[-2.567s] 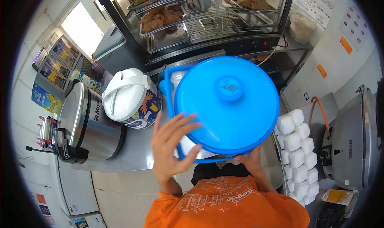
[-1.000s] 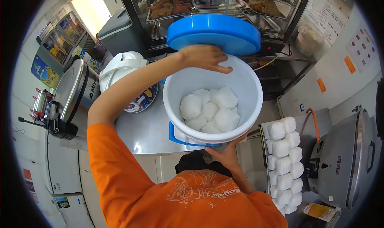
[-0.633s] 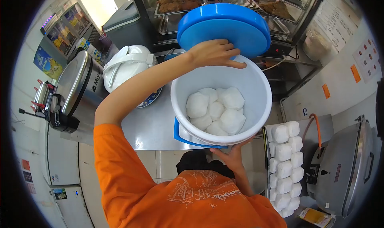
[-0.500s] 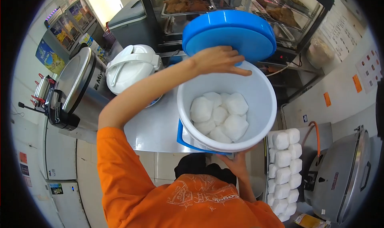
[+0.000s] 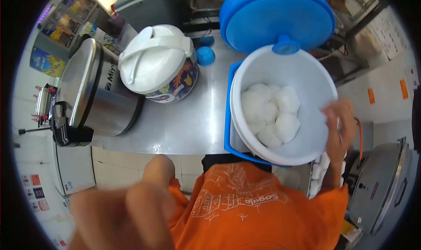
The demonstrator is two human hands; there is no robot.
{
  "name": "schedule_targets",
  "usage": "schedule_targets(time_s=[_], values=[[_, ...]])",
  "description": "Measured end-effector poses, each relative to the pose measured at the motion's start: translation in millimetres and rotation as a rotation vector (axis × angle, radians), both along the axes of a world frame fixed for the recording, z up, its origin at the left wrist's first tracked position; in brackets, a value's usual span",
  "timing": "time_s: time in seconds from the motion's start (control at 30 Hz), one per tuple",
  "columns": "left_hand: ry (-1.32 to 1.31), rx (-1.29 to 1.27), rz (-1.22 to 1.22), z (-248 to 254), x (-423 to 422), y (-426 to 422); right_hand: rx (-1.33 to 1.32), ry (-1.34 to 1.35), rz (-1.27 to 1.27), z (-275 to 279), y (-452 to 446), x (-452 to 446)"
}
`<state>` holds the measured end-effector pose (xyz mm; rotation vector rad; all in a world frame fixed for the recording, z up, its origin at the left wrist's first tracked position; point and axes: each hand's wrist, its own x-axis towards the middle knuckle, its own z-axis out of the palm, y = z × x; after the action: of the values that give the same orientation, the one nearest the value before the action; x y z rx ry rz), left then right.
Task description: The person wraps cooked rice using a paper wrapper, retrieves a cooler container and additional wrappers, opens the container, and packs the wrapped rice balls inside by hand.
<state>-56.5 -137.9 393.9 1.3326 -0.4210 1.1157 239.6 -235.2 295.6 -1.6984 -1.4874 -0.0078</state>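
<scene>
Down at eight o'clock from the white tub (image 5: 315, 98) at the steel counter (image 5: 175, 129), the left hand (image 5: 118, 212) is a close blur, its fingers seemingly curled; I can't tell if they pinch anything. The right hand (image 5: 341, 123) bends by the tub's half-past-three side, grip unclear too. White lumps (image 5: 287, 127) lie inside, the blue lid (image 5: 274, 19) tilted up at twelve.

From here I see one camera, on the person's head, tipped forward and down into the white tub (image 5: 309, 90) from above its near side, edges dark and rounded; the blurred left hand (image 5: 120, 212) is nearer than the tub.
</scene>
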Motion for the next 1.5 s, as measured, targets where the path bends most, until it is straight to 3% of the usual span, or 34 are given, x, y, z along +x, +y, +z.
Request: schedule_targets(time_s=[0.03,0.1,0.2,0.37,0.5,0.6,0.67,0.77,0.83,0.9,1.0,1.1,1.13,1.23,1.37,1.4,1.43,1.5], values=[[0.057,-0.026,-0.038,3.9,-6.8,-3.4,-0.099,-0.176,0.216,10.5,24.3,2.6],[0.157,-0.079,-0.072,7.7,-12.5,-7.8,-0.363,-0.262,0.501,12.9,60.2,1.3],[0.269,-0.149,-0.047,7.0,-12.6,-7.0,-1.012,-0.351,0.646,-0.8,99.1,0.8],[0.375,-0.242,0.04,8.3,-13.8,-2.0,-1.04,-0.396,0.708,-49.4,144.8,-18.5],[0.403,-0.148,0.041,-2.2,-30.3,9.3,-1.149,-0.346,0.67,-80.2,161.6,-16.5],[0.288,0.033,0.076,-25.6,-34.6,26.1,-1.151,-0.23,0.64,-87.9,163.4,-13.4],[0.125,-0.157,0.263,-49.1,-19.0,25.5,-1.109,-0.157,0.642,-76.5,155.4,-17.0],[0.079,-0.195,0.42,-103.3,-5.0,48.0,-0.986,-0.038,0.688,-78.7,134.7,-22.1],[0.531,-0.093,0.614,-121.3,-3.3,50.6,-1.024,0.065,0.686,-70.3,126.1,-26.5],[0.724,-0.091,0.61,-129.7,14.4,51.0,-1.063,0.049,0.66,-54.2,125.9,-24.3],[0.848,0.187,0.743,-132.8,34.0,47.5,-1.067,0.014,0.707,-11.2,132.6,-9.7],[0.773,0.163,0.674,-127.6,46.2,43.2,-0.992,-0.12,0.803,50.1,129.7,-3.8],[0.764,0.196,0.592,-127.0,47.5,44.0,-0.912,-0.051,0.831,66.1,126.7,-5.2],[0.633,0.07,0.468,-118.4,64.9,34.5,-0.616,0.205,0.855,68.4,118.9,-20.3],[0.503,-0.41,0.691,-118.5,76.3,27.5,-0.493,0.463,0.82,57.4,121.9,-46.2],[0.497,-0.521,0.727,-115.8,74.4,26.8,-0.51,0.434,0.839,57.2,124.5,-42.4],[0.518,-0.412,0.781,-128.6,59.6,36.6,-0.527,0.405,0.859,57.0,126.9,-38.8],[0.487,-0.463,0.778,-146.1,42.6,47.4,-0.629,0.213,0.887,51.4,137.7,-21.4]])
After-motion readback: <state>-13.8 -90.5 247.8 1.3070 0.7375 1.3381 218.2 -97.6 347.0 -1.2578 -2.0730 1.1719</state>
